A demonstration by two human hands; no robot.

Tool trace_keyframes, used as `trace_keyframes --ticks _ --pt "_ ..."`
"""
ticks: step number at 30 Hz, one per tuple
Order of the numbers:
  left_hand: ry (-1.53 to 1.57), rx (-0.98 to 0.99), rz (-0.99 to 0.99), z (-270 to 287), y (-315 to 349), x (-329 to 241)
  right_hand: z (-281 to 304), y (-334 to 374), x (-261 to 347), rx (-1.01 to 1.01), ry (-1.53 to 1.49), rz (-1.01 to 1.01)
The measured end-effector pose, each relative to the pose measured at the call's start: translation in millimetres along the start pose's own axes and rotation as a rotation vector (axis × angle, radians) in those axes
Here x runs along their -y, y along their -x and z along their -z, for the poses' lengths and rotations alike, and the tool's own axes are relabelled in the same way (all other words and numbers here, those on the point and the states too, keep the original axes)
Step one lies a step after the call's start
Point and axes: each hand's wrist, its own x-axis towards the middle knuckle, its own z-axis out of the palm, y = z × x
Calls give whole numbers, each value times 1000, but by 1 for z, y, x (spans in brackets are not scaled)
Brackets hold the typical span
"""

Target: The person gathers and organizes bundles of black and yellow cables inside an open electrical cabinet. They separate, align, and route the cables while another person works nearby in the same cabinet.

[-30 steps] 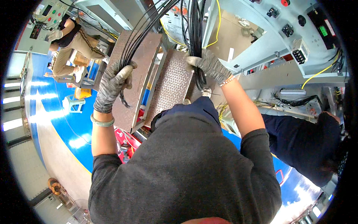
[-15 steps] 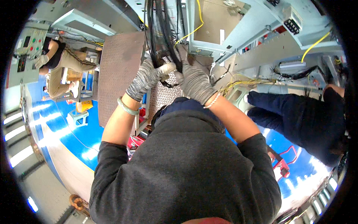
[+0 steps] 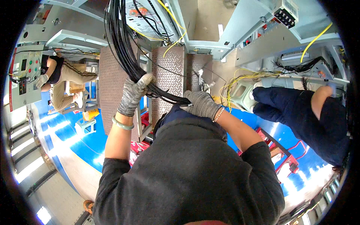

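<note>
A thick bundle of black cables hangs from the top of the view and bends to the right across my front. My left hand, in a grey knitted glove, is closed around the bundle where it bends. Gloved the same way, my right hand grips the bundle near its lower right end, close to my body. Between the two hands the cables run side by side, with a few thin ends standing off. The fingertips of my right hand are partly hidden by the glove and cables.
Brown tread-plate steps lie beyond my hands. Grey cabinet frames with yellow cables stand ahead and right. One person in dark clothes is at the right; another works by a control panel at the left.
My hands, close together on the bundle before, are now farther apart. The left has moved left and down, the right slightly right and down, and the bundle now sweeps across toward me.
</note>
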Motion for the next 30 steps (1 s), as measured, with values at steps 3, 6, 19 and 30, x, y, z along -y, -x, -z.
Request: trace_keyframes --ticks 3,6,19,30 --pt "46 42 8 -7 2 -1 4 -1 -7 67 137 15" --pt "124 57 12 -8 5 19 7 -2 -8 158 187 -4" --pt "318 192 -57 -22 38 70 -1 -14 16 260 280 91" --pt "292 15 186 -27 39 71 -2 1 45 31 157 94"
